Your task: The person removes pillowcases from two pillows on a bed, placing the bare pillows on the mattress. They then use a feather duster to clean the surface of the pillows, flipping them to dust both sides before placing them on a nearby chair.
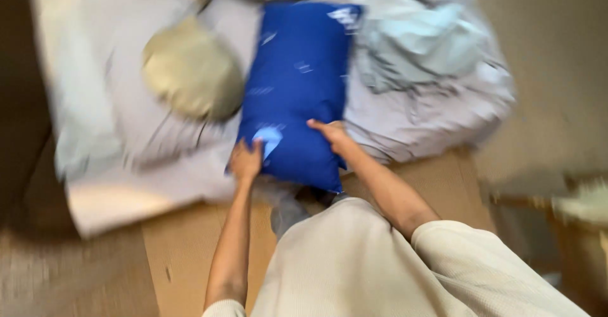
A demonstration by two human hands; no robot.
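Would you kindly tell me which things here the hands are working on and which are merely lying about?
In hand:
blue pillow
left hand, on its near edge
right hand, on its near end

Lying about:
round beige cushion
pale blue cloth
grey sheet
brown cardboard

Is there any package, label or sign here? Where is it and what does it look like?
Blue pillow: on the bed, held at its near end by the left hand and right hand; long, bright blue with pale blurred marks.
Pale patch: near the left hand, light blue, maybe a label; too blurred to tell.
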